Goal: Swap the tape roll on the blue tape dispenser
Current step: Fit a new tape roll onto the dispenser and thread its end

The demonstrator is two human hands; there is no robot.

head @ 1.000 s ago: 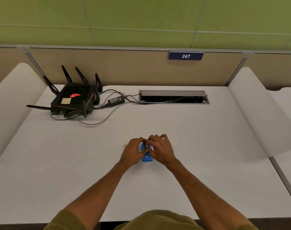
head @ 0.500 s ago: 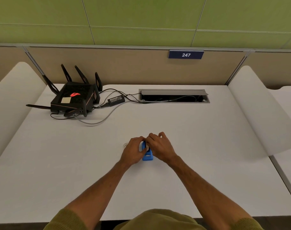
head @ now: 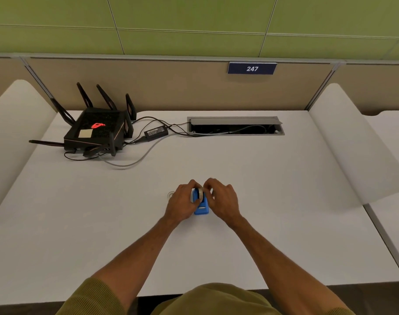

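Observation:
A small blue tape dispenser (head: 202,207) stands on the white desk (head: 273,201), its front end pointing toward me. My left hand (head: 182,204) grips its left side, thumb across the body. A pale tape roll (head: 201,193) stands on edge at the dispenser's far end. The fingertips of my right hand (head: 221,200) pinch this roll from the right. Whether the roll sits in the cradle or just above it is hidden by my fingers. Another clear tape roll (head: 170,194) lies flat on the desk, mostly hidden behind my left hand.
A black router (head: 96,133) with antennas sits at the far left, with a power brick (head: 155,133) and cables running to the open cable hatch (head: 236,126). White curved dividers (head: 353,151) flank the desk. A beige partition closes the back.
My hands have spread slightly apart, and the pale tape roll now shows between them at the dispenser's far end. The dispenser has stayed in place.

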